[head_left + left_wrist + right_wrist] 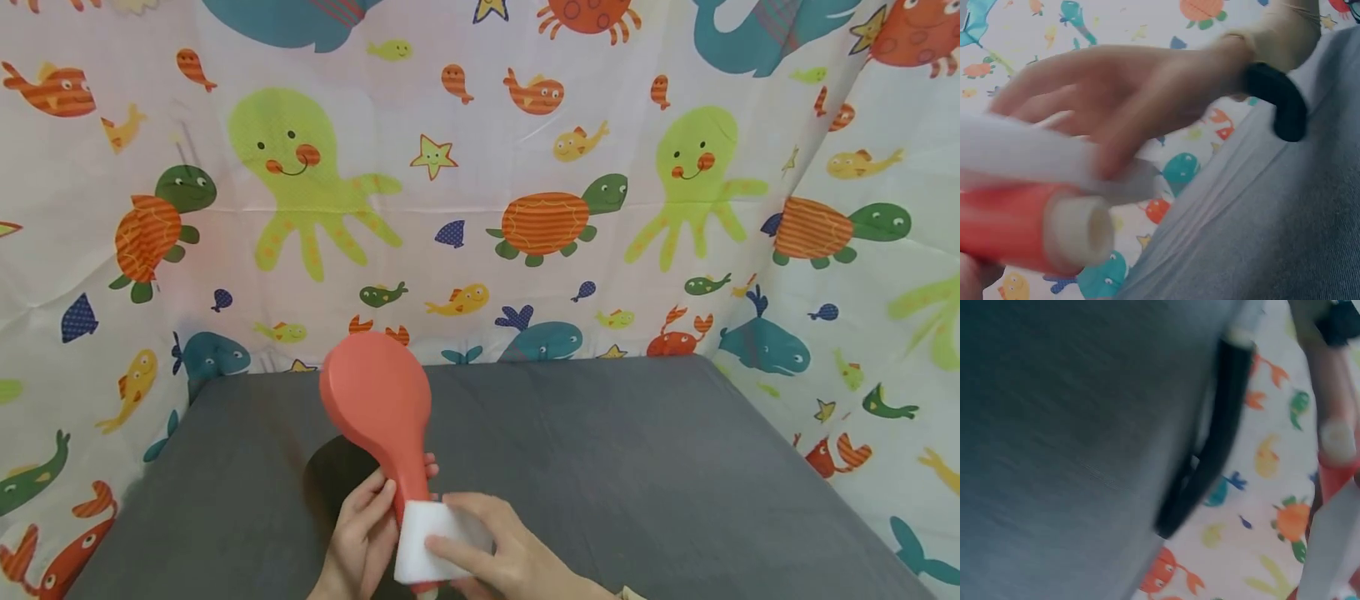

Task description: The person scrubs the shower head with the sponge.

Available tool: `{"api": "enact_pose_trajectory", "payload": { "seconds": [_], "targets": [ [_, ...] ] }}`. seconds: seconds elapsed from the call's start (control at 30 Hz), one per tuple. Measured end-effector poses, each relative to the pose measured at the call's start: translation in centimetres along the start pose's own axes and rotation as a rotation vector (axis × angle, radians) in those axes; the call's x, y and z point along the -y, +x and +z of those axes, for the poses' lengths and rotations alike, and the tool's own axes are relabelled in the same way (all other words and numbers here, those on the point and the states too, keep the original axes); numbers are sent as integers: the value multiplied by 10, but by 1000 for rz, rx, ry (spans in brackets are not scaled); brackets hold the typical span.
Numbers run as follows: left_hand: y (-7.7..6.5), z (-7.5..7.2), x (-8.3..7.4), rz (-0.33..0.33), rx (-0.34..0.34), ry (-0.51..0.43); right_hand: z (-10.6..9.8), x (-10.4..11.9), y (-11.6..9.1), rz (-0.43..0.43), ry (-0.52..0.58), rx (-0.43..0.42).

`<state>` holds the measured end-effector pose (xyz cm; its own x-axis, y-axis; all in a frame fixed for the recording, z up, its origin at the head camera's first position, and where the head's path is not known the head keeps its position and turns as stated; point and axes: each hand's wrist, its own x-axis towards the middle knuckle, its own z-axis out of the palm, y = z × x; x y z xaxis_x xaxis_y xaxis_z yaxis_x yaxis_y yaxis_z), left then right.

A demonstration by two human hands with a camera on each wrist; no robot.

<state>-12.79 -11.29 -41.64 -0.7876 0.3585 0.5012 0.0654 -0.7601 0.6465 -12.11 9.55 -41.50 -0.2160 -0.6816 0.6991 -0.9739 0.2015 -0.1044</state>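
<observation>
A coral-red shower head [378,392] stands tilted in the head view, its round head up and its handle down. My left hand [363,529] grips the handle from the left, with fingertips showing on its far side. A white sponge [427,546], block-shaped, is in my right hand [502,542], which pinches it between thumb and fingers over the lower handle. In the left wrist view the handle's hollow whitish end [1082,231] points right, and the sponge [1022,147] lies along its upper side; the right hand [1122,94] is blurred.
A dark round thing [330,475] lies on the grey cloth [600,450], partly hidden behind my left hand. A curtain [465,242] printed with sea animals rises behind and at both sides. A black curved bar [1213,437] crosses the right wrist view.
</observation>
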Motion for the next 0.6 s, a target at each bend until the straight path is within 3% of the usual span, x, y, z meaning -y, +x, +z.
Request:
{"api": "enact_pose_trajectory", "payload": {
  "seconds": [0.17, 0.23, 0.3, 0.43, 0.53, 0.6],
  "targets": [
    [2, 0, -3, 15, -82, 44, 0, 2, -7, -102, -12, 163],
    [2, 1, -1, 17, -59, 68, -2, -3, -1, -127, -43, 129],
    [2, 1, 1, 22, -14, 78, -4, -8, 8, -110, -54, 43],
    [1, 1, 7, 47, 74, 81, -6, -19, 29, 54, -5, -128],
    [1, 0, 9, 58, 98, 90, -6, -25, 41, 197, 101, -183],
    [0, 0, 10, 56, 86, 106, -5, -25, 41, 236, 143, -192]
  ]
}}
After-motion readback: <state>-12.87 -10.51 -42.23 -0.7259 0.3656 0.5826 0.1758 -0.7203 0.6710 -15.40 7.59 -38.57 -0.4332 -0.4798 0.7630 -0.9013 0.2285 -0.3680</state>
